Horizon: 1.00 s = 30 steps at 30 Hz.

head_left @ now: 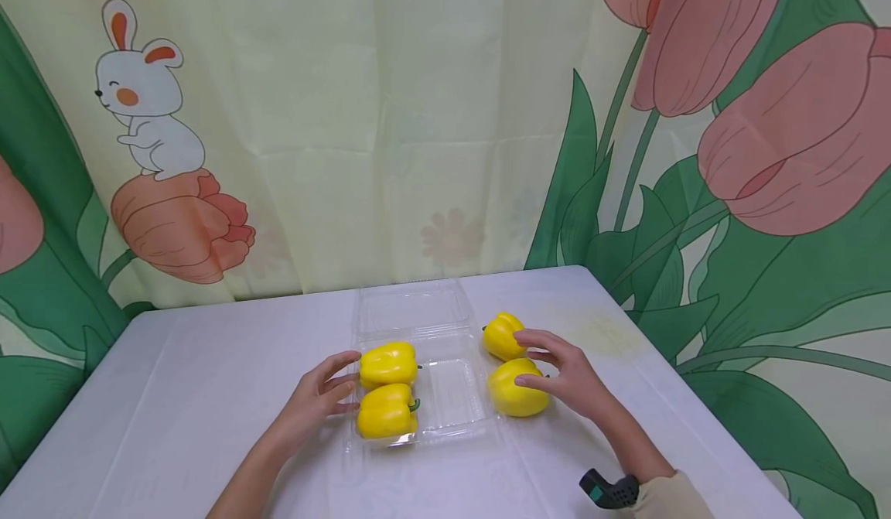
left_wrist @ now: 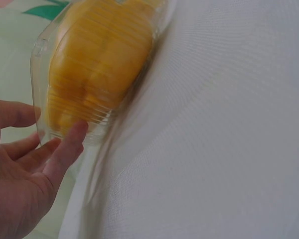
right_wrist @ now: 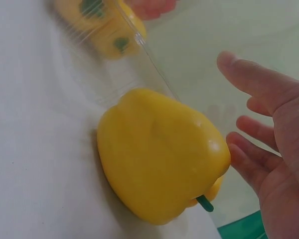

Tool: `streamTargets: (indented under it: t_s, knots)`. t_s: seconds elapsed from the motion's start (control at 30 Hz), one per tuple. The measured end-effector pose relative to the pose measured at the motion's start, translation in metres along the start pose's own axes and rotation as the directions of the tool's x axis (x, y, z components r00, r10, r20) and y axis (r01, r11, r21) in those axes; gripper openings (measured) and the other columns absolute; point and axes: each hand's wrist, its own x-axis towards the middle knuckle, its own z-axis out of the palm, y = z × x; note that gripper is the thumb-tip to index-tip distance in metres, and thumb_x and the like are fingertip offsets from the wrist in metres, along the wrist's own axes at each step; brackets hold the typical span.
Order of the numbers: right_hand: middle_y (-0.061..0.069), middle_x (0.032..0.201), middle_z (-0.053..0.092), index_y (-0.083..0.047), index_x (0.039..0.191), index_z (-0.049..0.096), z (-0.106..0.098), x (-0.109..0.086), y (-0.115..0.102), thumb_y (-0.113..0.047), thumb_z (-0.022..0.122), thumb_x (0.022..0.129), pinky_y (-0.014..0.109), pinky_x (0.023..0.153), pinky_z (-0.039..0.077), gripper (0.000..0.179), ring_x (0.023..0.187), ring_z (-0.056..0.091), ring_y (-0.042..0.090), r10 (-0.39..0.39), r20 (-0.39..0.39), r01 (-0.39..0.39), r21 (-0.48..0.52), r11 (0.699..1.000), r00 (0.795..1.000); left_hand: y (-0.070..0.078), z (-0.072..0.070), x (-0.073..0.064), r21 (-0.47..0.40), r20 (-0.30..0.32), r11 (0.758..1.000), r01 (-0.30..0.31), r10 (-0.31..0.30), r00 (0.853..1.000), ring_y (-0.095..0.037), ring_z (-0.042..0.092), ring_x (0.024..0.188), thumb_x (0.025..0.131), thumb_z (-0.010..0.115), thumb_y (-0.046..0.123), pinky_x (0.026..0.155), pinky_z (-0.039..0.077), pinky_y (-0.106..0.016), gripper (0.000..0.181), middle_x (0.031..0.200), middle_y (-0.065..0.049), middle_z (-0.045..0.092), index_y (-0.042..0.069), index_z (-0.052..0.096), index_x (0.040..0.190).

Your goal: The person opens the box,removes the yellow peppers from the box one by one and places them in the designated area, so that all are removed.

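A clear plastic clamshell container (head_left: 452,391) lies with its lid (head_left: 414,309) folded back. Two yellow bell peppers, a rear one (head_left: 387,365) and a front one (head_left: 387,412), sit in its left half, stems to the right. At the container's left side, my left hand (head_left: 322,395) rests its loosely spread fingers against the plastic wall, also seen in the left wrist view. Right of the container are two more bell peppers, a near one (head_left: 517,387) and a far one (head_left: 503,336). My right hand (head_left: 567,372) hovers by them with parted fingers, gripping neither; contact is unclear.
A white cloth covers the table (head_left: 209,395), whose right edge runs close beyond the right arm. Behind it hangs a printed curtain (head_left: 418,132). A black device (head_left: 609,492) sits at the right wrist.
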Motion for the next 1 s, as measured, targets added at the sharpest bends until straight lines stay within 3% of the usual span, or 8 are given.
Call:
streamTargets:
  t_s: [1.0]
  knots:
    - [0.007,0.137,0.056,-0.011,0.13,0.058,0.011,0.012,-0.009,-0.018,0.08,0.078,0.042,0.1,0.05,0.057,0.129,0.052,0.028,-0.031,0.034,0.03,0.027,0.999,0.999,0.001,0.0,0.0,-0.015,0.004,1.0,0.016,-0.016,1.0,-0.035,0.046,0.134,0.096,0.056,0.013,0.087,0.059,-0.039,0.048,0.152,-0.01,0.038,0.015,0.041,0.142]
